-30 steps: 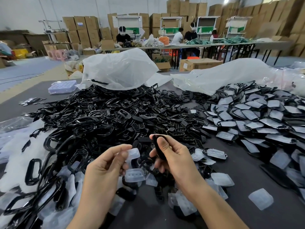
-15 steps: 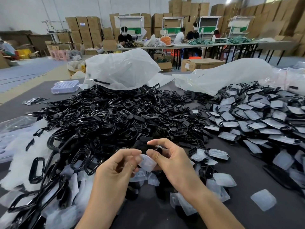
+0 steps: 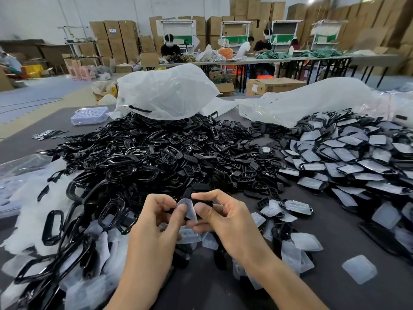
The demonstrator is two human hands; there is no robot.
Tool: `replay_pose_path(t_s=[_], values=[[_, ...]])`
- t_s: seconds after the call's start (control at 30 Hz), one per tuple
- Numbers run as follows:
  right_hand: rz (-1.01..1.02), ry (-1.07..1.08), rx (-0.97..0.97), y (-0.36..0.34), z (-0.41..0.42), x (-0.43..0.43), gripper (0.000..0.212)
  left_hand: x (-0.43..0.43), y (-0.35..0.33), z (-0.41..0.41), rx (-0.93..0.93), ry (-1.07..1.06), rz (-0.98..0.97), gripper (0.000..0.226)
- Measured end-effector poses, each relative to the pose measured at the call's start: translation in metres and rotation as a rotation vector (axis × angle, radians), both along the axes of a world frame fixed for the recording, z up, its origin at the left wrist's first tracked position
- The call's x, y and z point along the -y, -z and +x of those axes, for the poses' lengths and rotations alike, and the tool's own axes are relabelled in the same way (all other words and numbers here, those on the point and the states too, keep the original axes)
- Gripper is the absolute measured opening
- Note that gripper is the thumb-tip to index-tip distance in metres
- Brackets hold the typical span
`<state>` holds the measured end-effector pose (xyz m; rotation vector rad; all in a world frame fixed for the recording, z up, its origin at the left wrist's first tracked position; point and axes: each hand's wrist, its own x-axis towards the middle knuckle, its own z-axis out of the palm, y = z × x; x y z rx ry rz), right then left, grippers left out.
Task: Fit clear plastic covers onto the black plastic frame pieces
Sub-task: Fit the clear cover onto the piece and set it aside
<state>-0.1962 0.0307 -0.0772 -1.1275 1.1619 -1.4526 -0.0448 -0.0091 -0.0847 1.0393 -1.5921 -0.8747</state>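
Observation:
My left hand pinches a small clear plastic cover between thumb and fingers. My right hand grips a small black frame piece, mostly hidden behind the fingers, right against the cover. Both hands meet low in the middle of the view, above the dark table. A big heap of black frame pieces lies just beyond them. Loose clear covers lie scattered under and around my hands. A pile of frames fitted with covers spreads at the right.
Larger black loop frames and white foam sheets lie at the left. Two white plastic bags sit behind the heaps, with a clear tray at the far left. People work at long tables before stacked cartons.
My hands came together: a second ago they were apart, the left with the cover and the right with the frame. Now the cover is pressed against the frame between both hands.

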Motion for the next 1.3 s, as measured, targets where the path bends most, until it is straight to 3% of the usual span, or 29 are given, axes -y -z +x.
replay_pose_path(t_s=[0.13, 0.23, 0.33, 0.43, 0.57, 0.7, 0.87, 1.07, 1.3], values=[[-0.011, -0.036, 0.074, -0.001, 0.002, 0.001, 0.032, 0.003, -0.001, 0.001, -0.046, 0.027, 0.041, 0.018], [-0.021, 0.010, 0.025, 0.001, 0.002, 0.002, 0.022, 0.001, -0.005, 0.002, -0.088, 0.085, 0.073, 0.008], [-0.040, 0.043, 0.010, 0.003, 0.000, 0.002, 0.015, -0.001, -0.008, 0.001, -0.090, 0.151, 0.076, 0.019], [-0.051, 0.054, 0.002, 0.001, -0.001, 0.002, 0.013, -0.003, -0.010, 0.000, -0.071, 0.196, 0.087, 0.012], [-0.061, 0.050, 0.004, 0.002, -0.001, 0.002, 0.013, -0.002, -0.008, -0.001, -0.029, 0.198, 0.109, 0.022], [-0.059, 0.015, -0.021, 0.005, 0.001, 0.003, 0.011, 0.000, -0.003, -0.003, -0.042, 0.165, 0.113, 0.013], [-0.056, 0.054, -0.041, 0.002, -0.005, 0.004, 0.016, -0.003, -0.006, 0.001, -0.066, 0.235, 0.125, 0.036], [-0.061, 0.041, -0.114, 0.006, -0.002, 0.002, 0.013, -0.008, -0.010, 0.002, -0.005, 0.171, 0.051, 0.045], [-0.072, 0.031, -0.173, 0.006, -0.004, 0.001, 0.012, -0.008, -0.008, -0.001, 0.044, 0.142, 0.041, 0.025]])
